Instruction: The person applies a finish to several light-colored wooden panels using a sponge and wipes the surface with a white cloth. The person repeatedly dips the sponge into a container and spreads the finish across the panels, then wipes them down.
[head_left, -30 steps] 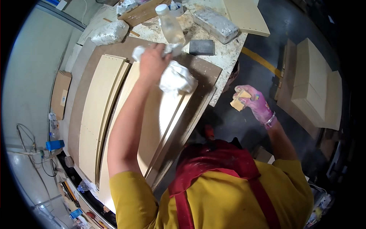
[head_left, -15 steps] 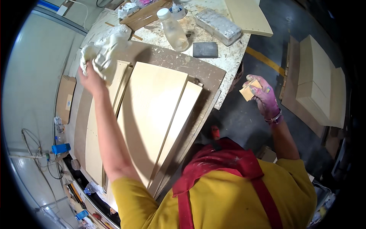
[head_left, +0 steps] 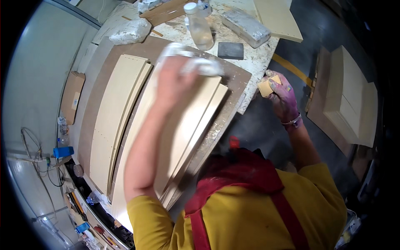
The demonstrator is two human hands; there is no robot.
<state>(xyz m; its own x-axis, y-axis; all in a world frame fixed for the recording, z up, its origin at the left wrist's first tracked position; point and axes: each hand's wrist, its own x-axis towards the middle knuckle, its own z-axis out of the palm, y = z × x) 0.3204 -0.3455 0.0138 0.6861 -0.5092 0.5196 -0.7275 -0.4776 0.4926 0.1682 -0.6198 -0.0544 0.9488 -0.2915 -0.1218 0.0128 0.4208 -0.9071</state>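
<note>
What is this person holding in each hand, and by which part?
The left hand holds a white cloth; blur hides exactly where. The gloved right hand grips a small tan block by the end nearer the palm.

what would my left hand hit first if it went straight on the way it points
Your left hand, past the white cloth it touches, would probably meet the white-capped bottle first, though depth here is unclear.
</note>
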